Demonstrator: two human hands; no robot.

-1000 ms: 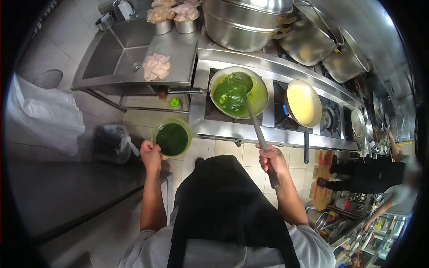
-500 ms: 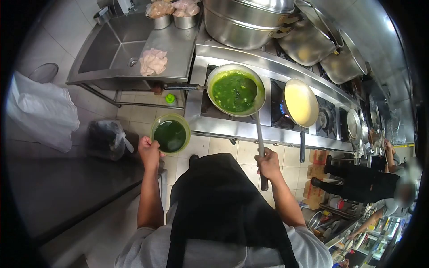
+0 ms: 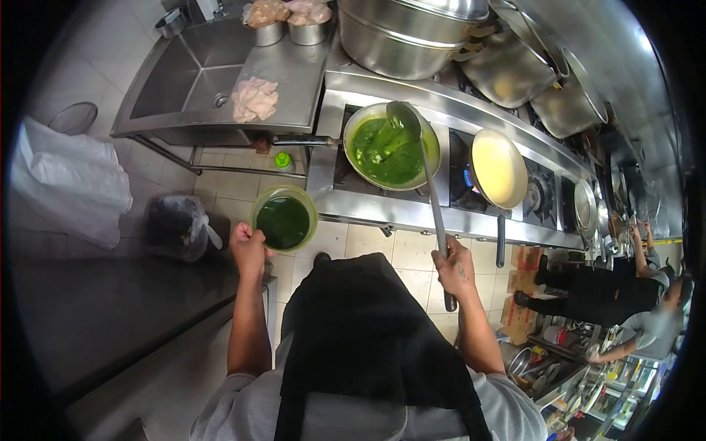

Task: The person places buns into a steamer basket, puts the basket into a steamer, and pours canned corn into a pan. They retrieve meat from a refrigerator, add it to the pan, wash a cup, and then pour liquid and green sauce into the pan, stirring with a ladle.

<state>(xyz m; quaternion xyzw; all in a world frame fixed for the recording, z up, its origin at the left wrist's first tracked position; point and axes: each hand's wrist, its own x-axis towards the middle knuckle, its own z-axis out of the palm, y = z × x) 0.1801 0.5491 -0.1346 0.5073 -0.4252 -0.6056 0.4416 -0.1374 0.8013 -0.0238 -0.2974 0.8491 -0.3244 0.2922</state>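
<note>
My left hand (image 3: 250,248) grips the near-left rim of a light green bowl (image 3: 313,228) of dark green liquid (image 3: 283,222). The bowl is held in front of the stove, apart from the pan. My right hand (image 3: 454,267) is closed around the long handle of a ladle (image 3: 435,198). The ladle's head (image 3: 402,120) is raised at the far side of a frying pan (image 3: 434,165), tilted, with green sauce on it. Chunky bright green sauce (image 3: 384,154) fills the pan, whose handle (image 3: 305,140) points left.
A second pan (image 3: 523,176) of yellow liquid sits over a blue flame, handle toward me. Large pots (image 3: 412,44) stand behind the burners. Left are a sink (image 3: 187,88) and a crumpled pinkish cloth (image 3: 255,100). Other people (image 3: 618,294) work at far right.
The ladle head has come up out of the sauce toward the pan's far edge. My right hand has shifted slightly right. The left hand and bowl stay nearly still.
</note>
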